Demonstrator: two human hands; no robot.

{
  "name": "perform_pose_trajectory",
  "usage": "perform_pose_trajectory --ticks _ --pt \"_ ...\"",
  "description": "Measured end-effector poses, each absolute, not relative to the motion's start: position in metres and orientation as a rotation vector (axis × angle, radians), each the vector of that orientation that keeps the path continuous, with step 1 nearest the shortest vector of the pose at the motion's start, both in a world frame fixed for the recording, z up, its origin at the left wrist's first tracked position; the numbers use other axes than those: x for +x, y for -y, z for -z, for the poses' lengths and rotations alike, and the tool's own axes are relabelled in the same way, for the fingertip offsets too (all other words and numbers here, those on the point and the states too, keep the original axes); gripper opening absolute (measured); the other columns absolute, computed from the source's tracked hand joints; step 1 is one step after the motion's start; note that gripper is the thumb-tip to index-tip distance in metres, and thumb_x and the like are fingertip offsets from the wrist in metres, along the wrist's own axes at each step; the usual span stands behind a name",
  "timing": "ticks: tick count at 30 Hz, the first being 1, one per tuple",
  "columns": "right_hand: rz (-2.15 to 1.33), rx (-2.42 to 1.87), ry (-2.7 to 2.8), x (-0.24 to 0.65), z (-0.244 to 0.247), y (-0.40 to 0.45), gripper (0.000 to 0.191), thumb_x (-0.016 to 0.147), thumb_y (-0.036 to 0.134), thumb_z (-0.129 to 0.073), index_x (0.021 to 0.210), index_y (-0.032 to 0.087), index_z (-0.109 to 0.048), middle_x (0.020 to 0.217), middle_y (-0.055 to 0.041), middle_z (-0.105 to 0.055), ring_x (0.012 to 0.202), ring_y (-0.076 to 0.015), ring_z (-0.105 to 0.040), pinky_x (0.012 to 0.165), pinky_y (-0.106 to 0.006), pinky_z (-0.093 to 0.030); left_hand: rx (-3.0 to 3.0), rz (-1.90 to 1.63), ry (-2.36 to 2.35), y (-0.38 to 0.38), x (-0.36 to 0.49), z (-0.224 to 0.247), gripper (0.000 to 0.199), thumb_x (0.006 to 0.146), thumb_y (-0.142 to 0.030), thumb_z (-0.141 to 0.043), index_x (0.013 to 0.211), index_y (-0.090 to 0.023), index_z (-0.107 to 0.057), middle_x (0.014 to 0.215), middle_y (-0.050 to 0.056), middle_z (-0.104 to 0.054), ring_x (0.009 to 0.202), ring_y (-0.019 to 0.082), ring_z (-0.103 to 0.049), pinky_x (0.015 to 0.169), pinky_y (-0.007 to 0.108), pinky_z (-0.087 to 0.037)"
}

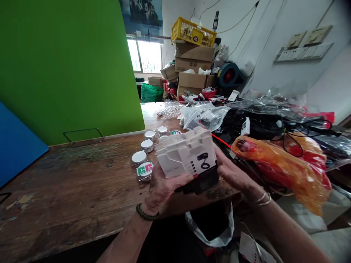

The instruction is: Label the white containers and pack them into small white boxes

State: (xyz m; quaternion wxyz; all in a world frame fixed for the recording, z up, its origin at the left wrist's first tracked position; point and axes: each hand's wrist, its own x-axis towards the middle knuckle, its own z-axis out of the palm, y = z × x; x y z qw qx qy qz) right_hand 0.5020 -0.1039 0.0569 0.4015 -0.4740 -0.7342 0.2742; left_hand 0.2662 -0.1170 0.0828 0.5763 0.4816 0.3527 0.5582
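Observation:
A stack of white cards [175, 157] with a black lower part is held above the front edge of the wooden table. The front card shows a dark printed shape and a column of dots. My left hand [161, 186] grips the stack's lower left, its thumb lying across the front. At the right side, my right hand [229, 171] presses its fingers against the stack; some fingertips are hidden behind it. Just behind and left of the stack sit several clear packs with round white lids [139, 157], one bearing a green and pink label [144, 169].
Orange plastic bags [285, 164], black cables and clear wrapping crowd the right side. A white plastic bag [204, 115] lies behind the stack. Green [68, 65] and blue [19, 146] panels stand left. Cardboard boxes [193, 65] and a yellow crate [193, 33] are piled at the back.

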Motion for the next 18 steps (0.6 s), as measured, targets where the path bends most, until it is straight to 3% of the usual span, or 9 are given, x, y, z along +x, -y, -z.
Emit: perform_pose_trajectory --ticks 3,7,11,18 --pt "-0.754 -1.162 1.745 0.486 -0.033 0.122 0.088 0.082 0.065 -0.063 0.151 0.019 -0.034 0.142 -0.0124 -0.052 0.13 -0.0306 -0.05 0.108 -0.045 -0.042 1.214 -1.288 -0.818 0.104 0.277 -0.07 0.069 0.05 -0.017 -0.091 0.114 -0.017 -0.065 0.104 0.008 -0.076 0.095 0.027 -0.071 0.086 0.038 -0.06" --pt "-0.92 -1.237 1.563 0.482 -0.011 0.12 0.067 0.086 0.057 -0.063 0.138 0.016 -0.049 0.132 -0.0118 -0.061 0.12 -0.0296 -0.058 0.105 -0.045 -0.046 1.069 -1.287 -0.761 0.097 0.294 -0.044 0.074 0.056 -0.015 -0.086 0.124 -0.02 -0.057 0.106 0.008 -0.074 0.095 0.025 -0.071 0.084 0.036 -0.059" --pt "-1.024 -1.29 1.547 0.507 -0.018 0.116 0.061 0.088 0.058 -0.059 0.135 0.02 -0.053 0.13 -0.0095 -0.064 0.118 -0.0309 -0.06 0.102 -0.047 -0.048 0.803 -1.255 -0.694 0.09 0.325 -0.032 0.08 0.056 -0.014 -0.084 0.127 -0.024 -0.049 0.116 0.009 -0.071 0.099 0.027 -0.07 0.083 0.039 -0.06" --pt "-0.597 -1.708 1.751 0.55 -0.002 0.111 0.076 0.086 0.049 -0.055 0.152 0.017 -0.033 0.151 -0.0135 -0.043 0.14 -0.0315 -0.039 0.118 -0.05 -0.028 0.819 -1.177 -0.905 0.062 0.373 -0.007 0.083 0.048 -0.008 -0.085 0.121 -0.02 -0.048 0.104 0.011 -0.073 0.088 0.025 -0.072 0.073 0.034 -0.06"
